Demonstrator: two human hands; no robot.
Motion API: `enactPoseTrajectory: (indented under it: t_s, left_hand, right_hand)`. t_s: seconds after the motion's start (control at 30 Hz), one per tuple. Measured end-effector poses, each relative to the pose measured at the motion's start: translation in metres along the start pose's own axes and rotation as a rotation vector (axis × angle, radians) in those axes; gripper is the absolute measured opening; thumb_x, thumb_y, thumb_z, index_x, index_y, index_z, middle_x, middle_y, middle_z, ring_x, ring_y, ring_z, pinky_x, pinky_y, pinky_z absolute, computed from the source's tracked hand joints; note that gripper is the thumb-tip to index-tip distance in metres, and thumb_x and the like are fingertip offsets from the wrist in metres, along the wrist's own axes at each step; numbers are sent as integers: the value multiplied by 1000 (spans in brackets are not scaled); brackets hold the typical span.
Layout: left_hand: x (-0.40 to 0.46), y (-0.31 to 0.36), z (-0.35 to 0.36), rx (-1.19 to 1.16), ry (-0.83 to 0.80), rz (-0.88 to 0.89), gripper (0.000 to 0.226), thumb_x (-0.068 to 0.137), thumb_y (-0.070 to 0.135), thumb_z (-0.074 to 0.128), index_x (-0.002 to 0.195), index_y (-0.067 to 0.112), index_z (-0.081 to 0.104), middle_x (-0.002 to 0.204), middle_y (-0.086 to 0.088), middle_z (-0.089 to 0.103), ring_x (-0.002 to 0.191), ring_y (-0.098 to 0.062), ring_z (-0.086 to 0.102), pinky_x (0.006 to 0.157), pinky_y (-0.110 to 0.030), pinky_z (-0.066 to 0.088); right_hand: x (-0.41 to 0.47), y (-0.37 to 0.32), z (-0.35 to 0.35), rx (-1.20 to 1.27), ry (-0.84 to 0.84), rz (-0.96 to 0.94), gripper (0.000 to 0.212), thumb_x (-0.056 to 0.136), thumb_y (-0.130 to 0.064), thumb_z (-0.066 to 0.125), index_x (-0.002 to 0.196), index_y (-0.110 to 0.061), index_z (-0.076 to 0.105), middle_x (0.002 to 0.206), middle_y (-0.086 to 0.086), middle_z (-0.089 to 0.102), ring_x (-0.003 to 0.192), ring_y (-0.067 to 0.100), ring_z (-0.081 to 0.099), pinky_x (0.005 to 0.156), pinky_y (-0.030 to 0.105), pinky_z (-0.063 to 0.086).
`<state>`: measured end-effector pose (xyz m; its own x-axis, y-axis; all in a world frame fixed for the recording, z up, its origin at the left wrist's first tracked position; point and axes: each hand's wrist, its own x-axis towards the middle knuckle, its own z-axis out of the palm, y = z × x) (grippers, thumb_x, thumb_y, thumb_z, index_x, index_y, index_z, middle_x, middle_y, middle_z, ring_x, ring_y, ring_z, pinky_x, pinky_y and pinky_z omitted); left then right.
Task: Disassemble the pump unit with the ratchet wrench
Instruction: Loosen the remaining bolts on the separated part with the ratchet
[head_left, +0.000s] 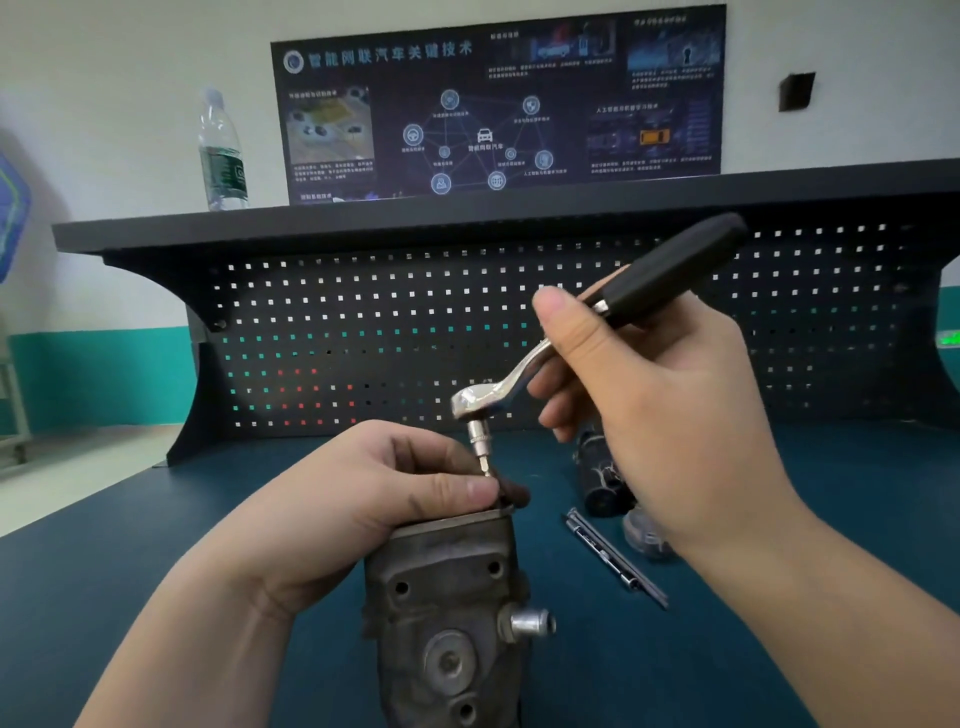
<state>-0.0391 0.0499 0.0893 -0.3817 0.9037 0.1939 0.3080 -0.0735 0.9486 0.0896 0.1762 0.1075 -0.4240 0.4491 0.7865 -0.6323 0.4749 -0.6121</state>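
The grey cast-metal pump unit (447, 613) stands upright on the blue bench at bottom centre, with a short silver port on its right side. My left hand (395, 483) grips its top edge, fingers curled over the rim. My right hand (649, 395) holds the ratchet wrench (524, 374) by its black handle, which points up and to the right. The chrome head carries a socket and bit (479, 447) pointing down at the pump's top, right beside my left thumb and fingertips. The fastener under the bit is hidden by my fingers.
A dark cylindrical part (602, 483) and a thin extension bar (613, 558) lie on the blue bench top (156, 545) to the right of the pump. A black pegboard back panel (363, 322) rises behind. A water bottle (222, 150) stands on the shelf at upper left.
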Motion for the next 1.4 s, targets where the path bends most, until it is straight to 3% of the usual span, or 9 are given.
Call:
enactPoseTrajectory:
  t_s: [0.23,0.57,0.8,0.9,1.0,1.07,1.17,1.27,1.4]
  left_hand:
    - [0,1,1,34,-15,16,33,59,33,79,85,13,78,99,-12,74,81,-16,71,69,-22,55]
    - [1,1,3,58,32,11,35,50,41,80,76,17,78,95,-9,75,83,-14,71,70,-22,55]
    - [-1,1,3,60,47,34,24,56,41,79,66,20,72,94,-7,76,78,-13,70,66,-22,54]
    - [1,0,9,26,116,67,21,69,42,80,63,24,71,91,-6,76,73,-7,69,66,-23,49]
    - [4,1,15,-1,157,91,24,64,50,65,63,26,71,86,-6,76,73,-4,70,68,-21,45]
    - [5,1,15,-23,141,94,27,63,50,63,65,24,71,85,-10,76,75,-9,71,74,-27,46]
    - [3,-1,9,-26,134,91,44,64,51,62,79,10,71,85,-12,76,76,-12,71,73,-28,49]
    - [0,-2,4,-26,118,98,48,70,50,61,87,6,74,86,-11,76,79,-14,72,66,-18,52]
    - [-2,-1,2,-89,89,85,47,75,48,66,85,3,74,92,-15,75,82,-19,73,65,-16,52]
  right_hand:
    - [0,1,3,61,-22,-35,22,90,-22,65,78,-4,60,60,7,66,46,15,61,45,21,48]
    - [14,8,-6,312,-16,303,26,94,-23,57,75,-5,59,56,8,62,44,12,56,43,22,47]
    - [19,10,-16,320,126,158,29,95,-25,58,69,-14,57,52,2,59,44,11,52,43,23,43]
    - [23,17,-22,249,148,155,26,91,-34,61,70,-19,58,59,-4,58,54,11,55,54,29,46]
    - [23,21,-22,193,-35,197,18,80,-34,63,63,-28,61,66,-2,57,58,16,57,57,33,51]
    - [17,24,-19,167,-273,259,13,80,-28,64,69,-23,58,53,-1,47,40,14,41,41,25,37]
    - [9,25,-14,62,-505,313,15,77,-31,74,79,-18,66,47,-8,37,36,8,27,38,19,24]
    - [7,19,-10,-65,-516,301,34,57,-41,85,79,-18,73,48,-10,45,35,4,34,37,19,26]
    - [3,14,-4,-134,-489,262,19,64,-24,86,73,-14,73,44,-14,56,33,-2,48,37,5,31]
